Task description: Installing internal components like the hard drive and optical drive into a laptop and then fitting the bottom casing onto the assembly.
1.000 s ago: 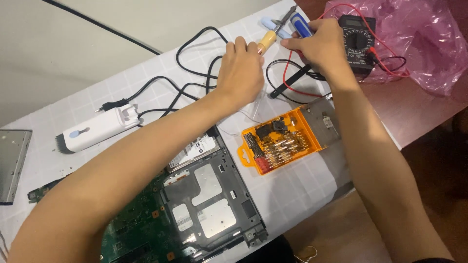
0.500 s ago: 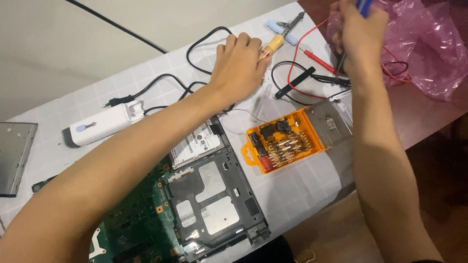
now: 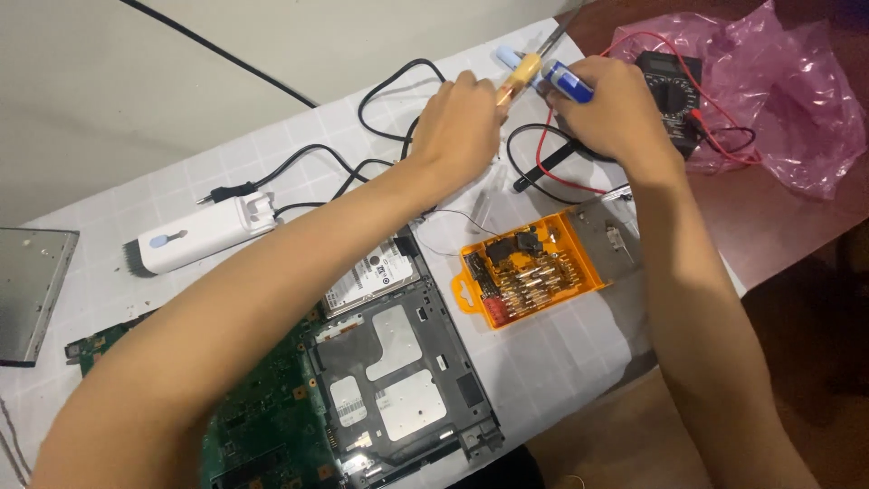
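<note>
Biggest thing on the white gridded mat (image 3: 561, 362) is the stripped laptop chassis (image 3: 398, 380), grey metal frame with a green circuit board (image 3: 262, 426) hanging off its left side. Everything else I'll place off that chassis. Far right of it and further back, a crumpled pink plastic bag (image 3: 778, 100) with a black multimeter (image 3: 672, 91) lying on it, red and black leads trailing toward the hands. Well to the chassis's left there's a white power strip (image 3: 195, 237), and a silver drive (image 3: 376, 272) sits touching the chassis's back edge. Just right of the chassis, an orange bit case (image 3: 529, 279), lid open. Behind the chassis, both hands are up close together: left hand (image 3: 462, 127) is pinched on a soldering iron (image 3: 520, 72) with a yellowish handle, right hand (image 3: 611, 113) is closed around a blue-and-white tube-shaped tool (image 3: 566, 81), tips nearly touching the iron.
</note>
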